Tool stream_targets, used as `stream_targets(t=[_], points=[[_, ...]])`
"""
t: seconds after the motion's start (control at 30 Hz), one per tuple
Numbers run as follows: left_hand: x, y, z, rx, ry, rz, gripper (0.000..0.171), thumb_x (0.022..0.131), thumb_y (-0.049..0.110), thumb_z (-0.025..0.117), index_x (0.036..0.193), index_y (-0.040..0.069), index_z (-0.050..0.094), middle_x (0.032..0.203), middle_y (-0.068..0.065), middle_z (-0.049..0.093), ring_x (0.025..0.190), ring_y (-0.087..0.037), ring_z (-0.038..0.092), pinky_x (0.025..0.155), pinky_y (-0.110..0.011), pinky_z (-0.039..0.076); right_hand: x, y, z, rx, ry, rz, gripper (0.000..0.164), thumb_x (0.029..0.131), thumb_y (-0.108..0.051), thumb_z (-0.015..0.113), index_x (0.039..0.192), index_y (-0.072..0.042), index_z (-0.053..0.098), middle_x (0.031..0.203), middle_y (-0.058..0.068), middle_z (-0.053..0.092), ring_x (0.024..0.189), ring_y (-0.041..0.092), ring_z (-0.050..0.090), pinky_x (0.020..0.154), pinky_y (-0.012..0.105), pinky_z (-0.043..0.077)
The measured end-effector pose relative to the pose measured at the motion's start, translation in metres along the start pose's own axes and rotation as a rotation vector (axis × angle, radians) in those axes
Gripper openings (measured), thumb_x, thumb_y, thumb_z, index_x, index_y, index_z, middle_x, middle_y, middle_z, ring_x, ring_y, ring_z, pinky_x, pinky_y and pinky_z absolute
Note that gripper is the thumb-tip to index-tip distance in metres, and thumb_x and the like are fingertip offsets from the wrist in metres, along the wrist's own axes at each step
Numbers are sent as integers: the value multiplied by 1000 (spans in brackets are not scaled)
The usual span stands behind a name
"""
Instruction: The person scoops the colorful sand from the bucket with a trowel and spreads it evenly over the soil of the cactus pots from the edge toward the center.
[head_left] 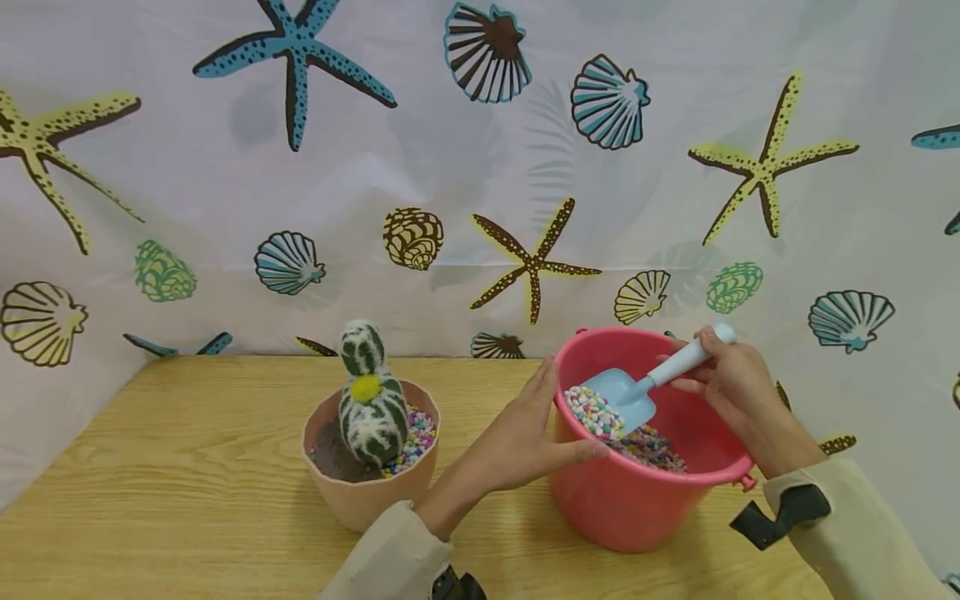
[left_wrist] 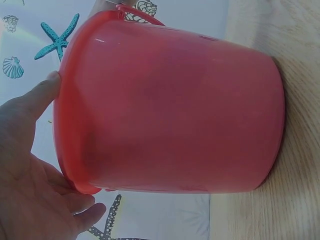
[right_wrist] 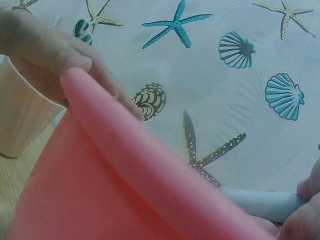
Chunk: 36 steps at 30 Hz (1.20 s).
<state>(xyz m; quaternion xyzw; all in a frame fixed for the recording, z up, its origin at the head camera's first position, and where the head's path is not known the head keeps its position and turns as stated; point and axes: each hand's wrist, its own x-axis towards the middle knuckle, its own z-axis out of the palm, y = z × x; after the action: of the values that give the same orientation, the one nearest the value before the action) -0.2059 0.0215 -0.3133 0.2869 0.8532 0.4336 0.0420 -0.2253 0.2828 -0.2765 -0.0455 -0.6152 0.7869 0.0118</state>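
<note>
A pink bucket (head_left: 622, 500) stands at the right of the table with small multicoloured pebbles (head_left: 651, 448) inside. My left hand (head_left: 517, 437) holds its left rim, thumb on the near edge and fingers at the far left side. Over the bucket's opening, my right hand (head_left: 738, 387) grips the handle of a light blue scoop (head_left: 686, 362). Pale pebbles (head_left: 594, 412) fill the scoop's tilted blade near the left rim. In the right wrist view, the bucket wall hides the blade, and only the handle (right_wrist: 262, 204) shows.
Left of the bucket stands a peach pot (head_left: 367, 500) with a cactus (head_left: 372, 425) bearing a yellow flower. Dark soil (head_left: 337, 450) and coloured pebbles (head_left: 422, 437) surround the cactus. Behind the wooden table (head_left: 187, 467) hangs a cloth (head_left: 450, 167) printed with starfish and shells.
</note>
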Motion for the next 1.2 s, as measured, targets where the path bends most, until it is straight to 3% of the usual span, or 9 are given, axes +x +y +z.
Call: stream_targets(t=[0.27, 0.5, 0.77, 0.93, 1.2], points=[[-2, -2, 2, -5, -9, -1, 109, 79, 52, 72, 155, 17, 1, 161, -4, 4, 148, -25, 11, 112, -52, 27, 0, 2, -5, 89, 35, 14, 17, 101, -29, 40, 108, -13, 37, 89, -2, 65, 78, 16, 70, 68, 32, 58], [-3, -2, 3, -15, -8, -12, 109, 79, 52, 72, 155, 19, 2, 162, -2, 4, 148, -25, 12, 110, -52, 31, 0, 2, -6, 129, 47, 33, 19, 101, -29, 41, 110, -13, 38, 89, -2, 65, 80, 15, 69, 75, 37, 55], [-3, -1, 5, -17, -8, -27, 109, 79, 54, 71, 155, 19, 1, 162, -1, 5, 147, -24, 14, 108, -52, 34, -3, 1, -8, 162, 59, 29, 20, 100, -30, 42, 111, -13, 38, 89, -1, 65, 79, 16, 69, 69, 34, 58], [-4, -2, 5, -29, -1, -27, 108, 79, 53, 71, 155, 21, 2, 162, -1, 6, 147, -25, 15, 105, -53, 38, -1, 2, -8, 171, 103, 34, 20, 99, -30, 44, 112, -16, 39, 100, 0, 56, 80, 15, 68, 74, 36, 56], [-4, -3, -1, -9, -8, -18, 108, 80, 55, 70, 155, 20, 0, 162, -2, 4, 147, -26, 14, 107, -53, 35, 1, 0, -7, 278, 119, 38, 27, 97, -30, 48, 121, -22, 38, 111, 3, 48, 88, 16, 62, 74, 37, 57]])
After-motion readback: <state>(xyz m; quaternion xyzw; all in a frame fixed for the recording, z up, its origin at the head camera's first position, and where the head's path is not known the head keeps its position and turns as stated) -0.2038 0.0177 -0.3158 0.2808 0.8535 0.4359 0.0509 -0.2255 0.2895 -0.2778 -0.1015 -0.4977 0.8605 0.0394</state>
